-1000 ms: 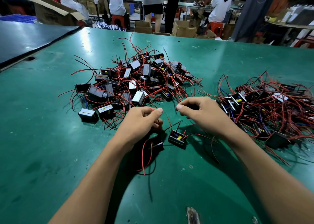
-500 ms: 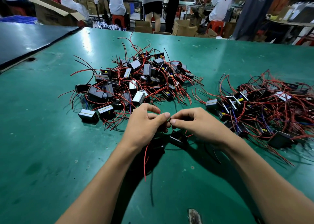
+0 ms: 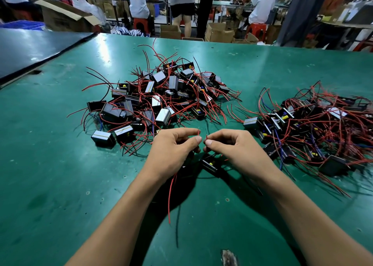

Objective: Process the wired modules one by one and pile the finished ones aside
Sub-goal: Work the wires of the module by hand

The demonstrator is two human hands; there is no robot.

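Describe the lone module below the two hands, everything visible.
The module is a small black box, plastic by its look, tilted, open side up with a yellow part inside. It lies low between the left hand and right hand, which each pinch a red wire end above it. Whether those wires are its own, or whether it touches the green table, is unclear.

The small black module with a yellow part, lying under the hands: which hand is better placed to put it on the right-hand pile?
Probably the right hand: the small black module lies nearer it, and the right-hand pile of red-wired modules is on its side. It pinches a red wire end.
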